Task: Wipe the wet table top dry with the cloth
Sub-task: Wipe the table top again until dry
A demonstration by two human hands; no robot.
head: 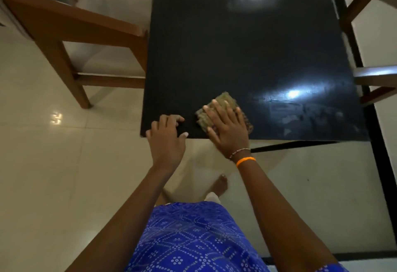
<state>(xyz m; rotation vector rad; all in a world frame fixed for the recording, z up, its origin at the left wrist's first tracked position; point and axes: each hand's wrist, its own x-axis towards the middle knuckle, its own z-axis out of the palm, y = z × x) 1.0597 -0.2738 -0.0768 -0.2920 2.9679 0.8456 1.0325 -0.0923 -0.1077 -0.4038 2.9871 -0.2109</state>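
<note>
A black glossy table top (236, 46) fills the middle of the head view. A folded olive-brown cloth (223, 99) lies near the table's front edge. My right hand (227, 130) presses flat on the cloth, fingers spread over it. My left hand (167, 136) rests on the front left corner of the table, fingers apart and holding nothing. Wet streaks and smears (311, 114) show on the front right part of the top, to the right of the cloth.
A wooden chair with a pale cushion (86, 35) stands close against the table's left side. Another wooden chair (369, 13) stands at the right. The floor (53, 164) is glossy light tile. My foot (219, 185) shows below the table's front edge.
</note>
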